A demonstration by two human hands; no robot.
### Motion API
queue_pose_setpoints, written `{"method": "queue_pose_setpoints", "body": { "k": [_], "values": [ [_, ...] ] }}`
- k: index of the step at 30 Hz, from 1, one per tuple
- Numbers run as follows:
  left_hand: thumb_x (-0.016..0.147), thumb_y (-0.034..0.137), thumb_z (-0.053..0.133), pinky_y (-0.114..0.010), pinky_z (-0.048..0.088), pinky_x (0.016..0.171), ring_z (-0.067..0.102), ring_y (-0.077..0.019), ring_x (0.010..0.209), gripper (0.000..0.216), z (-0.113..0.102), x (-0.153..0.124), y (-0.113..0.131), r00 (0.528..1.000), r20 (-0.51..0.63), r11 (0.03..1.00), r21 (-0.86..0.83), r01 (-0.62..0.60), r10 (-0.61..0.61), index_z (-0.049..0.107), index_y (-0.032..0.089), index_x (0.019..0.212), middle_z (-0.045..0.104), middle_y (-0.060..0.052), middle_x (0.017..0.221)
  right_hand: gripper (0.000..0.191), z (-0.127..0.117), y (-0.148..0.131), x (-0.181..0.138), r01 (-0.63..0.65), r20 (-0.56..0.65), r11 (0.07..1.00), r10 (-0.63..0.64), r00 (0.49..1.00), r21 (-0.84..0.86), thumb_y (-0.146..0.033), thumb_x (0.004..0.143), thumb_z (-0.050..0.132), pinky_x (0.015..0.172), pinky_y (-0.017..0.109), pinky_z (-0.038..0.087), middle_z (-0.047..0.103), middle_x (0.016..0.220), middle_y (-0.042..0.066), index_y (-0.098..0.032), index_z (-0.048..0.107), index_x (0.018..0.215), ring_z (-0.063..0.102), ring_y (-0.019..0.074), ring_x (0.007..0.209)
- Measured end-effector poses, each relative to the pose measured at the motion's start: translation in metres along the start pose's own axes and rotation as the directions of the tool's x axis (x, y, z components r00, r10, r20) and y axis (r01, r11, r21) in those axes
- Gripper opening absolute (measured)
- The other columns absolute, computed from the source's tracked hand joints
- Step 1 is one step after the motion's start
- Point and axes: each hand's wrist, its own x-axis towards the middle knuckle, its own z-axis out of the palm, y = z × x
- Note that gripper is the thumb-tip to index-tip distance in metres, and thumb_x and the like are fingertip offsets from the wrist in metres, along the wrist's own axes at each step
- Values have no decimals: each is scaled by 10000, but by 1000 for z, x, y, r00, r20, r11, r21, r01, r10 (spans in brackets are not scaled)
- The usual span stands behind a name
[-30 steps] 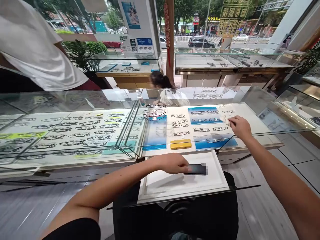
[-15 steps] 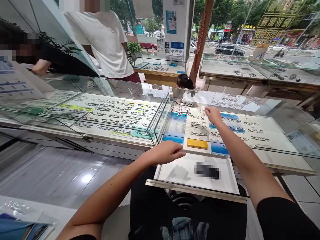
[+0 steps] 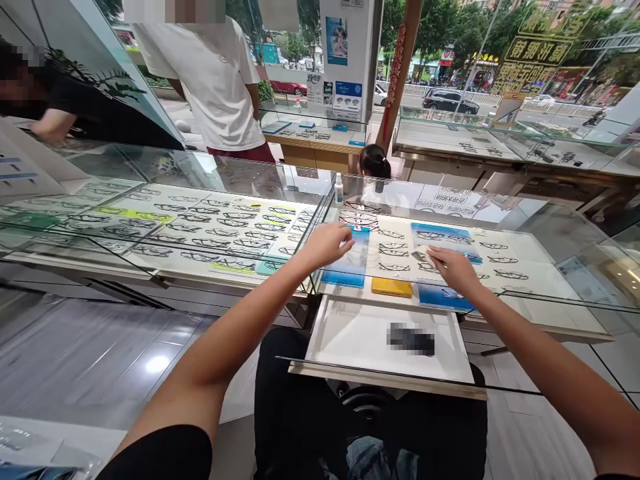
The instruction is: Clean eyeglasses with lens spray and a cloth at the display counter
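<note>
My left hand (image 3: pixel 325 243) reaches over the glass counter top (image 3: pixel 525 230), fingers stretched forward with nothing in them, just short of a pile of spectacle frames (image 3: pixel 357 217) lying on the glass. My right hand (image 3: pixel 453 267) rests on the glass further right. It pinches a small pale cloth (image 3: pixel 421 253) against the surface. Rows of spectacles (image 3: pixel 395 257) and a yellow case (image 3: pixel 391 287) lie on blue mats inside the case below both hands.
A white pull-out tray (image 3: pixel 350 333) in front of me carries a dark phone (image 3: pixel 413 339). A small spray bottle (image 3: pixel 339 189) stands on the glass. A person in a white shirt (image 3: pixel 210 73), one in black (image 3: pixel 75 113) and one with dark hair (image 3: pixel 374 162) are beyond the counters.
My left hand left the tray and moved up onto the glass near the pile of frames. My right hand, with the cloth, swept left and then came back toward me.
</note>
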Motion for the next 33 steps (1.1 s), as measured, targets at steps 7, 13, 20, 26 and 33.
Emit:
{"method": "queue_pose_setpoints", "body": {
  "k": [7,13,20,26,33],
  "values": [
    [1029,363,661,-507,402,1137,560,-384,1372,289,26,78,-30,997,-51,994,95,-47,52,811,197,1212,747,-142,1427,425,-36,94,-54,-316,-262,947,321,910,59,-419,1000,579,1130,602,617,815,1421,101,-246,888,1233,737,386,1385],
    [962,290,726,-480,345,1034,542,-325,1216,174,28,118,-30,992,126,982,187,-31,7,875,204,990,844,-143,1208,428,-35,99,-56,-347,-295,930,367,882,119,-456,996,587,1130,621,613,820,1413,82,-270,898,1223,732,399,1385],
    [966,243,738,-463,321,1014,559,-314,1176,145,-2,111,-14,985,168,990,135,-52,29,859,179,916,857,-156,1098,437,-33,98,-55,-330,-308,937,349,885,115,-474,999,579,1095,612,616,828,1398,84,-274,897,1222,733,393,1364],
    [974,391,759,-347,447,994,716,-236,1088,144,-26,27,24,927,313,978,-72,-194,207,868,298,965,872,3,1089,415,-31,100,-56,-343,-313,935,355,881,94,-457,1005,584,1064,573,632,826,1408,60,-294,894,1226,731,378,1353],
    [979,394,750,-288,503,872,751,-231,1066,146,41,-55,52,695,601,911,-351,-215,395,876,329,940,871,-5,1059,396,-33,97,-56,-369,-308,924,381,872,101,-417,1008,599,1105,601,610,811,1437,67,-284,885,1247,718,391,1381]
  ]
}}
